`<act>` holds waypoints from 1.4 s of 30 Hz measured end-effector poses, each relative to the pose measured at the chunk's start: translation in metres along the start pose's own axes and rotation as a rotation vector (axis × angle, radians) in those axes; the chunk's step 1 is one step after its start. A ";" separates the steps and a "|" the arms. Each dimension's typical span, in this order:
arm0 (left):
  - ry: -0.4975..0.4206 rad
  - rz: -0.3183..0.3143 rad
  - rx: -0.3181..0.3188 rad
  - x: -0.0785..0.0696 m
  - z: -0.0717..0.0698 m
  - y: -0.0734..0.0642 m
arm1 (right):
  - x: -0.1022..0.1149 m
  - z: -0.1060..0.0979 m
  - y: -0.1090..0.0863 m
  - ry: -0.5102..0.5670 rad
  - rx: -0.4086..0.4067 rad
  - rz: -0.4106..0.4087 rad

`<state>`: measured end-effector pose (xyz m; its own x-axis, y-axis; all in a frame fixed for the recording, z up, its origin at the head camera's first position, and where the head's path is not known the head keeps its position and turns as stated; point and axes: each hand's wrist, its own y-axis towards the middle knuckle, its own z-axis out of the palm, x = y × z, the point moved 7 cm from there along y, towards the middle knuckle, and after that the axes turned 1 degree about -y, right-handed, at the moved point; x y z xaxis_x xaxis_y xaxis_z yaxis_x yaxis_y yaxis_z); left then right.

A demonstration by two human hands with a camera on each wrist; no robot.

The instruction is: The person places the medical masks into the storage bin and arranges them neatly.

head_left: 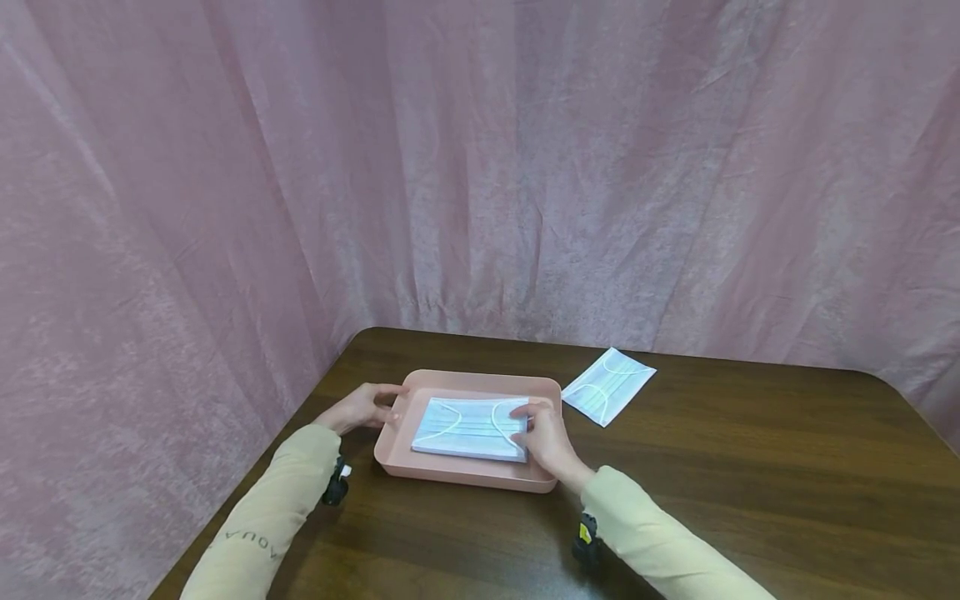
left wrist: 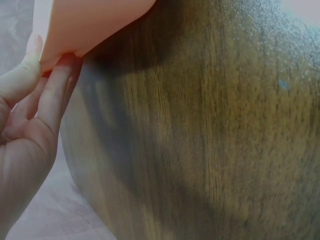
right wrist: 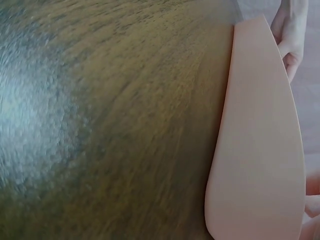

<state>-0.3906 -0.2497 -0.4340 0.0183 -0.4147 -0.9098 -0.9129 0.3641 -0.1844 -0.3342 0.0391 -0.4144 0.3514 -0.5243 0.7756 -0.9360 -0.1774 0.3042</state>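
A shallow pink tray (head_left: 480,482) sits on the table with a small stack of pale blue pleated face masks (head_left: 468,429) lying flat inside it. My left hand (head_left: 365,407) grips the tray's left end. In the left wrist view, the thumb of that hand (left wrist: 32,115) is over the rim and the fingers reach under the outer wall. At the stack's right edge, my right hand (head_left: 551,437) holds the top mask between thumb and fingers. The right wrist view shows mostly the tray's outer wall (right wrist: 257,135), with part of the right hand (right wrist: 312,202) behind its rim.
Another face mask (head_left: 611,386) lies at an angle on the table, beside the tray's far right corner. The brown wooden table (head_left: 750,467) has rounded corners. A pink curtain (head_left: 480,167) hangs behind and to the left.
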 end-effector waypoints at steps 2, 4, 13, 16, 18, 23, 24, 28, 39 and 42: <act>0.010 -0.035 -0.028 0.000 0.001 -0.001 | 0.000 0.001 -0.001 -0.025 0.008 -0.002; 0.010 -0.048 -0.041 0.000 0.001 0.000 | -0.001 0.002 -0.001 -0.061 0.017 0.005; 0.013 -0.042 -0.034 -0.001 0.002 -0.002 | 0.002 0.000 -0.001 -0.219 0.008 0.045; 0.009 -0.047 -0.030 0.000 0.002 -0.001 | 0.005 -0.004 0.000 -0.231 -0.005 0.047; 0.009 -0.049 -0.024 0.001 0.002 -0.001 | 0.008 -0.009 0.001 -0.212 -0.016 0.044; 0.017 -0.046 -0.027 0.000 0.002 -0.002 | 0.009 -0.021 0.004 -0.089 -0.041 0.018; 0.021 -0.047 -0.030 0.000 0.002 -0.002 | 0.008 -0.023 0.005 -0.068 -0.047 0.013; 0.035 -0.057 -0.040 0.000 0.001 -0.003 | 0.003 -0.035 0.008 -0.022 -0.074 0.027; 0.028 -0.054 -0.047 0.002 0.001 -0.003 | -0.015 -0.073 0.014 0.083 -0.187 0.017; 0.034 -0.060 -0.052 0.002 0.000 -0.003 | -0.026 -0.086 0.017 0.095 -0.215 0.040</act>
<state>-0.3881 -0.2513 -0.4356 0.0605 -0.4625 -0.8846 -0.9306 0.2944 -0.2176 -0.3575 0.1211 -0.3821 0.3242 -0.4450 0.8348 -0.9266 0.0284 0.3750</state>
